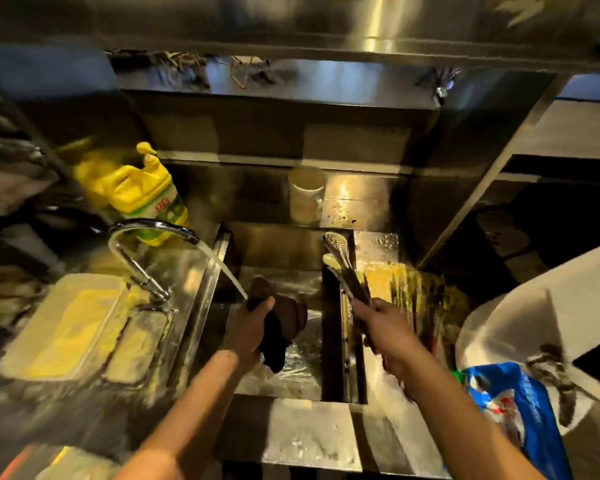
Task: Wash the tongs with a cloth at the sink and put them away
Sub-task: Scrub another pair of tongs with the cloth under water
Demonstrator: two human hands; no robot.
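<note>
Tongs (pixel 343 268) point away, tips up — right hand (pixel 378 327) grips them, left hand (pixel 253 327) clutches cloth (pixel 284 327).

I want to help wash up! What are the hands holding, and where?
The left hand grips the dark cloth around its middle. The right hand holds the tongs by their handle end.

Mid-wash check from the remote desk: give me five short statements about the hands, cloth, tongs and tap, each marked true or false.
1. The left hand grips the dark cloth. True.
2. The tap is off. False: water streams from its spout toward the cloth.
3. The right hand holds the tongs. True.
4. The cloth is wrapped around the tongs. False: they are apart, each in its own hand.
5. The yellow bottle stands right of the sink. False: it stands to the left, behind the tap.
</note>
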